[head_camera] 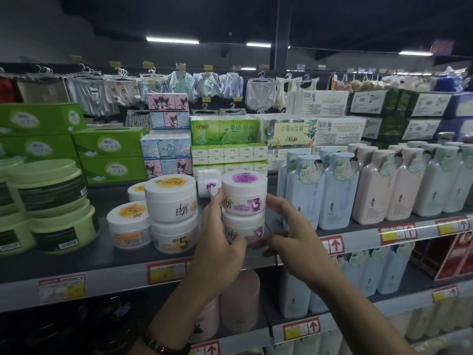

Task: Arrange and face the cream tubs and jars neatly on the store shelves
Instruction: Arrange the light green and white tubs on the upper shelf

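A person's two hands grip a stack of two white cream tubs with purple "3" labels [243,211] on a store shelf [102,267]. The left hand [220,242] curls round the stack's left side and the right hand [294,231] pinches its right side, thumb on the upper tub [244,193]. The upper tub sits loosely on the lower tub [243,230], so an uneven twist could probably slide it off. Just left of the left hand stands a stack of orange "5" tubs [171,216], close enough that a nudge might topple it. Behind the hands a white tub [208,181] lies on its side. Tall bottles [304,190] stand just right of the right hand and could be knocked.
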### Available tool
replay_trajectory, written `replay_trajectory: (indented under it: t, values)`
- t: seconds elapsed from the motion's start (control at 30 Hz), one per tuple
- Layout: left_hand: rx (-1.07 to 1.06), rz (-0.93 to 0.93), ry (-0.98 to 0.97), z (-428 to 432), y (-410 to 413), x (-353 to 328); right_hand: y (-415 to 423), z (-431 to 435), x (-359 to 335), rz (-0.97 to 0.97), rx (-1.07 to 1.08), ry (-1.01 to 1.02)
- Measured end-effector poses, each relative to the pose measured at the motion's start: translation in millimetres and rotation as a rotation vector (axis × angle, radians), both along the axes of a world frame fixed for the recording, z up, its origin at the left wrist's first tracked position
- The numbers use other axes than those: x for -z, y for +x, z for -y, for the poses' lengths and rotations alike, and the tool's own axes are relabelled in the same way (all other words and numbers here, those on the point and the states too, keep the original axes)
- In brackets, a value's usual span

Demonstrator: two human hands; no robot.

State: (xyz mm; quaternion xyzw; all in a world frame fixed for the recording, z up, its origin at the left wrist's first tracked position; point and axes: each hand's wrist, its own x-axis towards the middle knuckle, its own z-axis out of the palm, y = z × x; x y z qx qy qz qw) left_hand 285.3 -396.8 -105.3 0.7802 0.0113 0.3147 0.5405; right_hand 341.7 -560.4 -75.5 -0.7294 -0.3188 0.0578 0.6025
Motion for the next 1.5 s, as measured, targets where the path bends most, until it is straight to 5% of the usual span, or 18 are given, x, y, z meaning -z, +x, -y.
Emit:
replay_trajectory:
  t: [0.97, 1.5]
  values:
    - [-0.021, -0.010, -0.018, 6, -10, -10, 9, -3, 2, -0.058, -0.052, 0.089]
    - [-0.057, -0.143, 0.133, -12, -39, -64, 9, 8, -47, 0.173, 0.247, 0.067]
